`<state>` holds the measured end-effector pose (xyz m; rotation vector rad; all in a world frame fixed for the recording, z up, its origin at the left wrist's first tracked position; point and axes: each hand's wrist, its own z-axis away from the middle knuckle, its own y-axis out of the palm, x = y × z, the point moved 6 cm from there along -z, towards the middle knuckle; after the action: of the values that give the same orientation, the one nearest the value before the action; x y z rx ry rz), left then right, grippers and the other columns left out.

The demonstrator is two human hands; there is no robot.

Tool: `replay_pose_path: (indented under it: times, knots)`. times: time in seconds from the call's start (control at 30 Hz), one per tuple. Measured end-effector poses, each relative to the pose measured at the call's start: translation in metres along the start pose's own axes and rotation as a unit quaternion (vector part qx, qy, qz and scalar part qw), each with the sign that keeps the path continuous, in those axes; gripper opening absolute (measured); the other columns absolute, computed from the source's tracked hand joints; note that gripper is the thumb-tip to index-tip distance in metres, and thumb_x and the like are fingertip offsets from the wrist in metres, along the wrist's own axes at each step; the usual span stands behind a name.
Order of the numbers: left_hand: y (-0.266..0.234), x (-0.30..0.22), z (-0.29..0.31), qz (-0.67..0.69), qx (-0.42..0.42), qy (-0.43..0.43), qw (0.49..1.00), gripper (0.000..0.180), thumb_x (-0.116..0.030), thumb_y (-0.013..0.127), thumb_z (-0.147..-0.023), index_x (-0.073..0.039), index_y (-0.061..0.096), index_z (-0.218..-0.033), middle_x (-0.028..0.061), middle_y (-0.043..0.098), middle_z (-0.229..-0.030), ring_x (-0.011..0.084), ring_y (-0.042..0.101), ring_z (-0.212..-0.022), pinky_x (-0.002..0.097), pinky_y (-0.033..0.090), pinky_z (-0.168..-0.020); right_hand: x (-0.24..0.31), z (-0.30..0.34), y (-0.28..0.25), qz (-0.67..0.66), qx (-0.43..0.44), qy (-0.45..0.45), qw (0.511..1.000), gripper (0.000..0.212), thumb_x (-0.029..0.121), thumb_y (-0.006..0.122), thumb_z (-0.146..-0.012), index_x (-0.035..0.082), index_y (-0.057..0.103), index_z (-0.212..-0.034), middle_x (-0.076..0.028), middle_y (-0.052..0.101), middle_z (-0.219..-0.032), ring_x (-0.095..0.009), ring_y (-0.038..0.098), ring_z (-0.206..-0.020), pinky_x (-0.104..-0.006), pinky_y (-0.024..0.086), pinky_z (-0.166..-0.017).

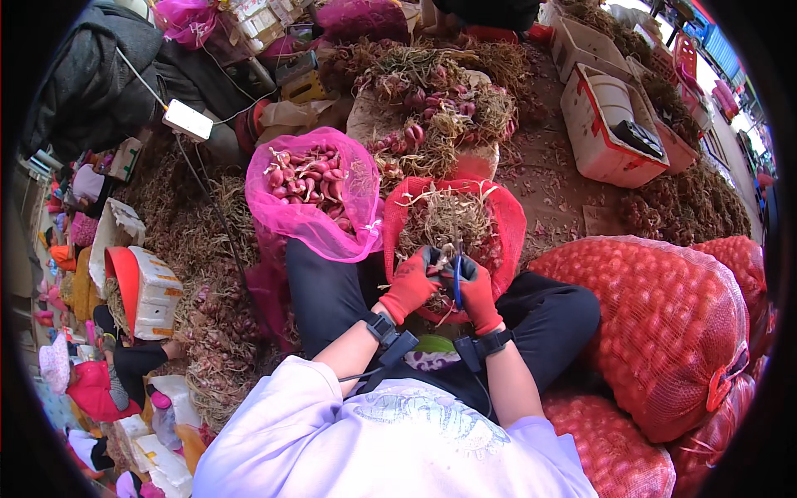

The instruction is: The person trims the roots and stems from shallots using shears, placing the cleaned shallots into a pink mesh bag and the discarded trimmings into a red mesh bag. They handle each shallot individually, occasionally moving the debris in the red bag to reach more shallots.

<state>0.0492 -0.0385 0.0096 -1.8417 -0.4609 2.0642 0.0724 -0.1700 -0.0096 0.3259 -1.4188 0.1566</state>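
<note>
Both my hands wear red gloves with dark fingertips and meet over a red mesh bag between my legs. My left hand is closed on a small pale shallot, mostly covered by the fingers. In my right hand is a pair of scissors with a blue handle; their blades reach toward the shallot. Dried shallot stalks fill the red bag beneath the hands. Just left of it, a pink mesh bag stands with its mouth spread, holding trimmed shallots.
Full red mesh sacks are stacked at my right. Ahead lies a heap of shallots with dry stalks. White foam boxes stand at far right. A white device on a rod is at left, with another person seated farther off.
</note>
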Motion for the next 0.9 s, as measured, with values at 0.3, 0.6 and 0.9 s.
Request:
replay_pose_path:
  times: [0.3,0.6,0.9]
  knots:
    - [-0.007,0.002,0.002,0.179,0.159,0.016,0.971,0.033,-0.003,0.065,-0.078,-0.002,0.054,-0.109,0.0050,0.061,-0.097,0.0117,0.059,-0.086,0.0251,0.048,-0.072,0.001,-0.005,-0.009,-0.017,0.006,0.027,0.999,0.013,0.013,0.064,-0.080,0.001,0.061,-0.081,0.004,0.056,-0.067,-0.003,0.047,-0.060,-0.0215,0.040,-0.051]
    - [-0.006,0.012,0.009,0.378,0.080,-0.071,0.920,0.033,-0.001,0.059,-0.083,-0.002,0.050,-0.115,0.0041,0.059,-0.101,0.0109,0.059,-0.082,0.0244,0.049,-0.073,0.016,0.000,0.000,-0.155,-0.011,0.102,0.982,0.010,0.008,0.061,-0.080,0.002,0.061,-0.088,0.001,0.058,-0.065,-0.006,0.052,-0.056,-0.0223,0.042,-0.050]
    - [-0.004,0.009,0.011,0.450,0.083,-0.096,0.884,0.036,-0.003,0.055,-0.086,-0.005,0.045,-0.120,0.0060,0.058,-0.103,0.0135,0.058,-0.089,0.0271,0.050,-0.074,0.012,-0.004,-0.023,0.349,-0.109,-0.074,0.928,0.013,0.012,0.062,-0.081,0.000,0.060,-0.086,-0.003,0.064,-0.072,-0.008,0.057,-0.065,-0.0274,0.045,-0.059]
